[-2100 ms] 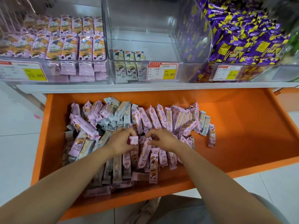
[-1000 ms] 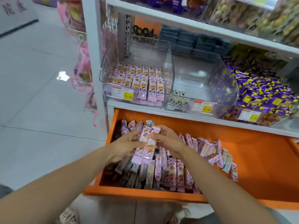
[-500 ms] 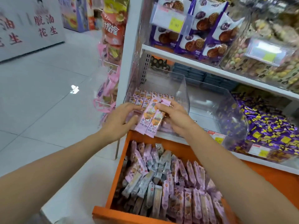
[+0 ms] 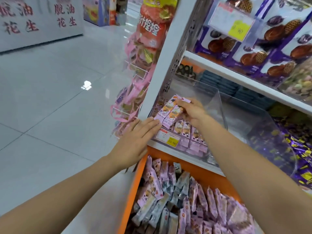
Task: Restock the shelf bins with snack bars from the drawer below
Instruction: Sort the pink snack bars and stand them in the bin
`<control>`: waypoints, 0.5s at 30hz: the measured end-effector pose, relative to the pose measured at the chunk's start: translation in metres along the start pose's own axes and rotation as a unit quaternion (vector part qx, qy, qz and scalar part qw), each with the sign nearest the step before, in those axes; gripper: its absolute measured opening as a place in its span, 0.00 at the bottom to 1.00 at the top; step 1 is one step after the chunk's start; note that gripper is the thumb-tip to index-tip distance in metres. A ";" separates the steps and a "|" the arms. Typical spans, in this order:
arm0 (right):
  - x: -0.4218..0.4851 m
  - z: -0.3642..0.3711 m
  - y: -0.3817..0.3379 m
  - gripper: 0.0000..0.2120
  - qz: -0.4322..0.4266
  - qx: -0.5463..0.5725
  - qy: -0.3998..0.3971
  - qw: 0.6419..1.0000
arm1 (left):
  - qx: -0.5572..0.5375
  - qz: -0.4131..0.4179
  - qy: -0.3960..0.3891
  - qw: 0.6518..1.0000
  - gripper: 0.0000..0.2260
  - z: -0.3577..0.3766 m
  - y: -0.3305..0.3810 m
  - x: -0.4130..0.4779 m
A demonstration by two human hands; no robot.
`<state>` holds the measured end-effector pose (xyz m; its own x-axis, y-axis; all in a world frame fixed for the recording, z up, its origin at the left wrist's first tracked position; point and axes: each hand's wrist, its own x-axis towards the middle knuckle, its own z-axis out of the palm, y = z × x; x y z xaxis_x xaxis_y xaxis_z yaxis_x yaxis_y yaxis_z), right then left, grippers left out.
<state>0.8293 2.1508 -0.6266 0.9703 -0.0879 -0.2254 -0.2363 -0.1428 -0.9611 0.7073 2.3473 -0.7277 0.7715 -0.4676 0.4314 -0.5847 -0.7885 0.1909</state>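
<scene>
My right hand (image 4: 192, 112) grips two pink snack bars (image 4: 169, 112) and holds them tilted over the front of the clear left shelf bin (image 4: 217, 105), which has rows of the same pink bars (image 4: 189, 130) inside. My left hand (image 4: 135, 142) is flat with fingers apart, its fingertips touching the lower ends of the held bars at the bin's front left corner. Below, the open orange drawer (image 4: 135, 188) holds a pile of pink and grey snack bars (image 4: 185, 203).
A white shelf upright (image 4: 167, 53) rises just left of the bin, with hanging snack packs (image 4: 135, 78) beside it. A second clear bin (image 4: 249, 119) is to the right, then purple candies (image 4: 297, 149). Boxed biscuits (image 4: 263, 38) fill the shelf above.
Both hands lifted the bars out of the drawer and up to the left bin. My left hand has let go and now lies flat against the bars' ends; my right hand keeps hold.
</scene>
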 end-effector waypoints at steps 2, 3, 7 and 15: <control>0.009 0.010 0.007 0.12 0.011 -0.027 -0.022 0.999 | 0.010 -0.001 0.013 1.000 0.38 0.005 0.000 0.000; 0.011 0.014 0.010 0.12 0.016 -0.033 -0.033 0.999 | 0.012 -0.003 0.023 1.000 0.39 0.006 0.000 0.000; 0.017 0.026 0.018 0.14 0.025 -0.071 -0.064 0.995 | -0.004 -0.011 0.050 0.999 0.41 0.011 0.002 0.001; 0.026 0.015 0.006 0.10 0.011 -0.014 -0.036 0.999 | 0.026 0.005 0.049 0.998 0.38 0.008 -0.002 0.003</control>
<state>0.8539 2.1628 -0.6410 0.9661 -0.0209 -0.2575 -0.2572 -0.1701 -0.9513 0.7127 2.3442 -0.7339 0.7357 -0.4374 0.5171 -0.5772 -0.8044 0.1406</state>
